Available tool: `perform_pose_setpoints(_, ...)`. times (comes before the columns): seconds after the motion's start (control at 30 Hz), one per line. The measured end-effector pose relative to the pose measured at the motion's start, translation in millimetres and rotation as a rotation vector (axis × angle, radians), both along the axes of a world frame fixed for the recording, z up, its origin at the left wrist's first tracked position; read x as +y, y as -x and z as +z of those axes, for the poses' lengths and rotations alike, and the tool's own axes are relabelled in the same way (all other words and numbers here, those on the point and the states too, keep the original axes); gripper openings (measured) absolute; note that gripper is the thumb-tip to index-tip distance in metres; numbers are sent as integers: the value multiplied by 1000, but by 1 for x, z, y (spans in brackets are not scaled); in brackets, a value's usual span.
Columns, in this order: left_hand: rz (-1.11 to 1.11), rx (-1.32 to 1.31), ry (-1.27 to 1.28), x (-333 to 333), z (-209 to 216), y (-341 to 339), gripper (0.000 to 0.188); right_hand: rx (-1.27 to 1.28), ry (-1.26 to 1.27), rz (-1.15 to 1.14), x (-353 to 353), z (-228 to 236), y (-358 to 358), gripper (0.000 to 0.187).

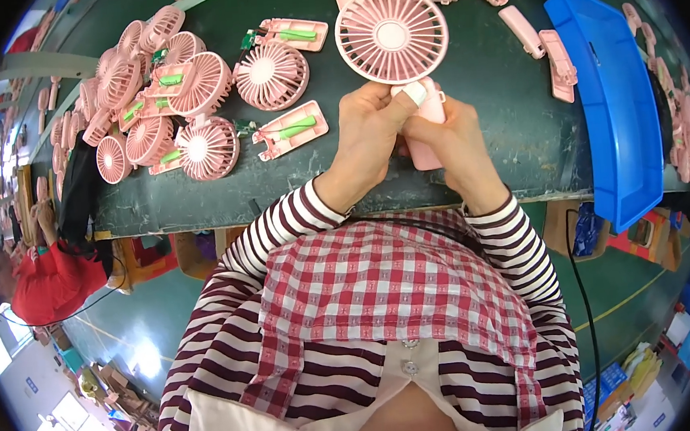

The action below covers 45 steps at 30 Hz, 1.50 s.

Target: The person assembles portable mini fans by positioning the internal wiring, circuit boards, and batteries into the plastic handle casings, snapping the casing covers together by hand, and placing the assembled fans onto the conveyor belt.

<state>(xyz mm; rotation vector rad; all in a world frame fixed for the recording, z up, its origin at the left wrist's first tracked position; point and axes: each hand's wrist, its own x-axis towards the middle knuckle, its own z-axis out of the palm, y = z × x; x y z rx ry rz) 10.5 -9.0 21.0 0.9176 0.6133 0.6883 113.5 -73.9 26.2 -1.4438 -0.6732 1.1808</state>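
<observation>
A pink handheld fan (392,35) is held upright in front of me, its round grille toward the far side of the table. My left hand (370,128) grips the fan near its neck, with a thumb that has a white covering on its tip pressed on the front. Around the handle's right side closes my right hand (454,138), its thumb lying across the handle below the left thumb. The lower end of the handle shows between the two hands. Fingers behind the handle are hidden.
Left of my hands lies a heap of pink fan parts (119,79); closer are a fan head (272,75) and an opened handle shell with a green battery (294,129). Handle shells (521,31) lie to the right, before a blue tray (616,113). A person in red (62,282) sits at left.
</observation>
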Motion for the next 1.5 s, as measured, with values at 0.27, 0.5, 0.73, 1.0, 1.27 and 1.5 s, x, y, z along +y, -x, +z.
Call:
perform_pose_setpoints(0.27, -211, -139, -106, 28, 40, 0, 51, 694, -248, 243, 0, 9, -35, 48)
perform_pose_setpoints(0.5, -91, 325, -536, 44, 50, 14, 31, 493, -149, 255, 2, 17, -29, 46)
perform_pose_setpoints(0.73, 305, -480, -1349, 60, 167, 97, 84, 213, -60, 225, 0, 23, -28, 31)
perform_pose_setpoints(1.0, 401, -358, -1442, 66, 188, 98, 74, 183, -101, 187, 12, 20, -36, 28)
perform_pose_setpoints(1.27, 567, -544, -1928, 126, 324, 96, 64, 135, -52, 170, -2, 34, -22, 22)
perform_pose_setpoints(1.5, 597, -570, -2042, 104, 356, 68, 55, 246, -69, 316, -34, 6, -21, 31)
